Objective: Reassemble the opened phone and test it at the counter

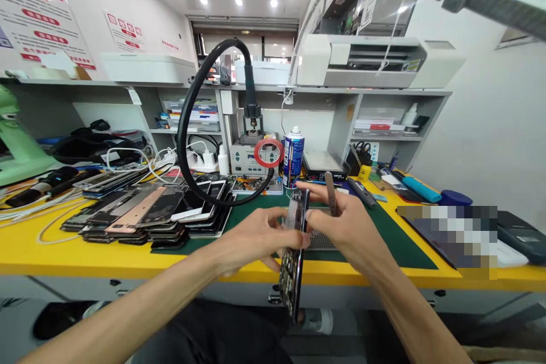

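Phones [140,210] lie in low stacks on the yellow bench [128,267], left of the green mat [384,233]; my left hand [260,233] is closed round the opened phone [292,270], which stands on edge, its circuit board [288,284] facing left; if that grip slackens, I judge the phone could drop, since its lower end looks unsupported past the bench's front; my right hand [343,219] is curled narrow at the phone's upper end, thumb against it, with a slim metal tool [330,193] caught between my fingers; should the tool swing round carelessly, it could scratch the casing or nick the board; squeezing too hard with both hands might flex the frame.
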`<state>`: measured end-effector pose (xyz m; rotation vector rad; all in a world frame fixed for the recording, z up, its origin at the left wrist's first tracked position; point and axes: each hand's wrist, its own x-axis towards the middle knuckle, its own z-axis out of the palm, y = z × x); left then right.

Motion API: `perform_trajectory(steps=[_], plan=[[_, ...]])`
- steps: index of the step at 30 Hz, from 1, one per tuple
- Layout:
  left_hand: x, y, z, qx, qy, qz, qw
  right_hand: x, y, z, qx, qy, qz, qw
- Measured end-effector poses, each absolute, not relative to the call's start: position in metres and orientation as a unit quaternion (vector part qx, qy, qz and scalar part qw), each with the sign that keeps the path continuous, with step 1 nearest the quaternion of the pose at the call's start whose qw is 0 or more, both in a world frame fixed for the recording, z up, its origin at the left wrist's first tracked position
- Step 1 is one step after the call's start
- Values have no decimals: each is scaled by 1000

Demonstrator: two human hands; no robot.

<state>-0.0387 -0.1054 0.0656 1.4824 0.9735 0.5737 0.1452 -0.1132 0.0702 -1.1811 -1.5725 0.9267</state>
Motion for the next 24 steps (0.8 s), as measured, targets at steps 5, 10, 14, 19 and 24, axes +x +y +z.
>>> perform_trajectory(steps=[5,10,14,19,24], plan=[[-42,-95,63,598,405,235,650,146,-96,65,-439,-643,447,441],[-46,-89,54,573,371,239,691,144,-96,63,-436,-618,493,430],[-48,-87,51,556,368,235,707,142,-99,63,-444,-611,501,423],[-52,-83,51,546,352,232,724,140,-100,61,-442,-612,510,413],[-54,-77,47,508,328,245,758,137,-97,57,-421,-626,511,412]])
